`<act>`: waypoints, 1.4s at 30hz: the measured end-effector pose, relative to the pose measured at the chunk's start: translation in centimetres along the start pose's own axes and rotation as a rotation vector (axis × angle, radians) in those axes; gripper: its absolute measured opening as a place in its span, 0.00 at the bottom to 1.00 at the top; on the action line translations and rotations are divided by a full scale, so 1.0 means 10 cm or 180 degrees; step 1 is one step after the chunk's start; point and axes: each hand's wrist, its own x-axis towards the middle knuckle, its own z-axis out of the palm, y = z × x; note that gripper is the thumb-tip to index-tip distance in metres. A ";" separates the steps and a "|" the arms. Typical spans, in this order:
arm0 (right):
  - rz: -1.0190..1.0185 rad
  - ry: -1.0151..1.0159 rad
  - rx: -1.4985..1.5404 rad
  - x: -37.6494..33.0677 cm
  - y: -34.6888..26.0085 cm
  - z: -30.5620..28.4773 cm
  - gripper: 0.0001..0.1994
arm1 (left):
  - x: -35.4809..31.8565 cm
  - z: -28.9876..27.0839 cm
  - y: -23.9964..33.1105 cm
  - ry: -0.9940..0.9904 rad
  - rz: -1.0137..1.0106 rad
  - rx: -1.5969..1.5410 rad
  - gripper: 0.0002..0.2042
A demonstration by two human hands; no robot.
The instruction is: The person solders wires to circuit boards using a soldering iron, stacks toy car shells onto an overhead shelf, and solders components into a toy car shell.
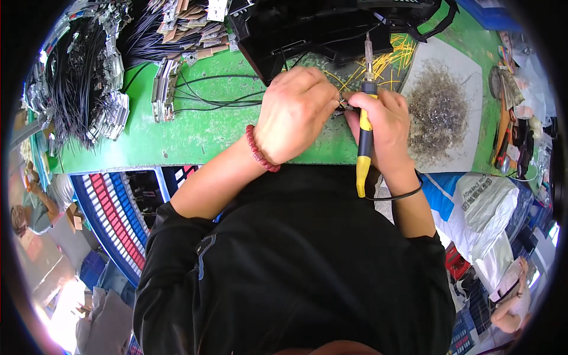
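Note:
My right hand (386,127) is closed around a yellow and black soldering iron (365,139), its metal tip pointing away from me. The iron's cord loops past my right wrist. Beside it, my left hand (299,112), below a dark red bead bracelet (258,151), is closed in a pinch. Thin black wires (222,105) run from a small bundle of metal parts (165,90) and pass under my left hand. At its fingertips a small dark wire end meets the fingertips of my right hand. The exact joint between the fingers is mostly hidden.
A black housing (307,35) stands behind my hands on the green table (207,142), near loose yellow tubes (399,56). Right lies a pale sheet (467,151) with a heap of dark debris (441,103). Wired metal parts (74,77) pile up left. Other people sit beyond both sides.

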 end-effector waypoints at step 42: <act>0.2337 0.2288 0.1091 -0.92 0.43 -1.28 0.45 | 0.15 -0.01 0.21 -0.1080 -0.0069 0.1213 0.04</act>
